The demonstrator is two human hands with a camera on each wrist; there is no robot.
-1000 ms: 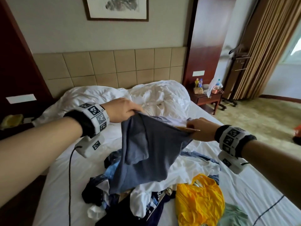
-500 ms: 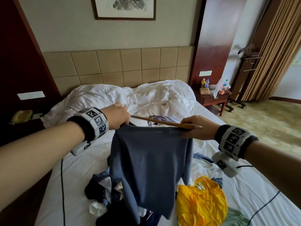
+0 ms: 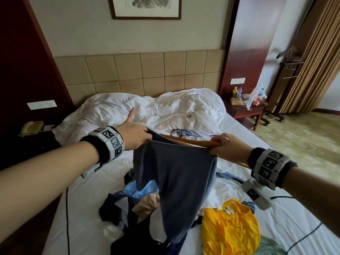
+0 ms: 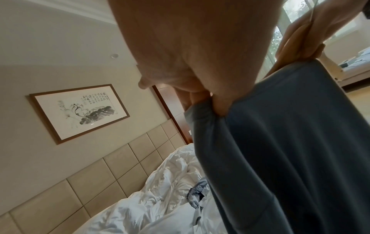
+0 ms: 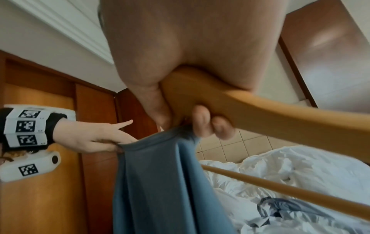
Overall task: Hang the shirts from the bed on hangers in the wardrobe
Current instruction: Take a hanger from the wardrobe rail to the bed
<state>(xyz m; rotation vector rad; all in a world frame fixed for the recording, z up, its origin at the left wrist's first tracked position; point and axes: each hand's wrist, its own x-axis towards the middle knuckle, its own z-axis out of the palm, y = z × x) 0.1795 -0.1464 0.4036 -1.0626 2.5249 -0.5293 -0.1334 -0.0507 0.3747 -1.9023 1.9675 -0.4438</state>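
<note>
Step in hand, as judged from the layout: fitting the wooden hanger (image 3: 191, 142) into the grey-blue shirt (image 3: 176, 183) before it goes to the wardrobe, which is not in view; the shirt is held up over the pile of clothes (image 3: 139, 205) at the near middle of the bed (image 3: 95, 208), its lower end trailing into that pile.

Procedure: keep the upper edge of the shirt stretched between both hands so the opening stays wide; feed one hanger arm fully to its shoulder before working in the other; lift high enough that the hem clears the pile; avoid dragging the fabric, since a soft knit of this kind will probably stretch at the edge.

Grip, left hand (image 3: 135, 134): thumb and lower fingers pinched together on the left end of the shirt's upper edge, fabric bunched at the pinch; the index finger points out straight toward the far duvet (image 3: 165, 109) and touches nothing.

Grip, right hand (image 3: 223, 146): fingers curled tight around the hanger's wooden body, with the right end of the shirt's edge trapped under the same fingers; the hanger's lower bar runs free beyond the shirt; its hook cannot be made out.
</note>
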